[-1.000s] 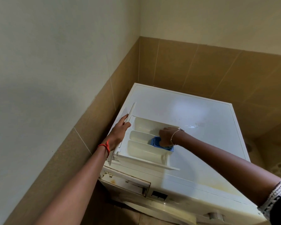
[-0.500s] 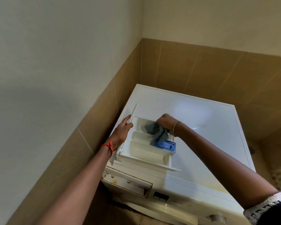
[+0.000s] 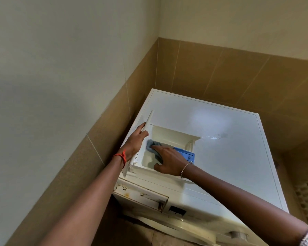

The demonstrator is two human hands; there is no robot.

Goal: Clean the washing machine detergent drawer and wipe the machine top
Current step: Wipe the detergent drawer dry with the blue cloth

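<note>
The white washing machine top (image 3: 220, 139) carries the white plastic detergent drawer (image 3: 167, 135) under both grips. The left grip (image 3: 134, 141) clasps the drawer's front panel. The right grip (image 3: 169, 161), fingers flat, presses a grey-blue cloth (image 3: 152, 144) into it. The drawer is mid-wipe, and the far compartment probably comes next.
</note>
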